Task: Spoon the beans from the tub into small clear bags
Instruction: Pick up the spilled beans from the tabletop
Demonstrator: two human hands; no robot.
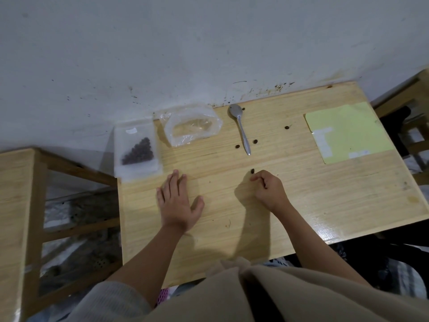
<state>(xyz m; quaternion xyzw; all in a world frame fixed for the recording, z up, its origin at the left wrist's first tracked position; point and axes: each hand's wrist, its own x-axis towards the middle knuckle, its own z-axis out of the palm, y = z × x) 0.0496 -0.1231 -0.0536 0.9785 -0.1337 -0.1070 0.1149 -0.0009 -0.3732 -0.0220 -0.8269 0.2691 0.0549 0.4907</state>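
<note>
Against a stained white wall stands a wooden table. At its far left corner lies a clear bag holding beans, overhanging the edge; beside it an open plastic tub, then a spoon among loose beans. A yellow sheet covers the far right corner. The left hand lies flat, fingers straight. The right hand has its fingers curled, tips beside one bean; whether they hold anything cannot be told.
</note>
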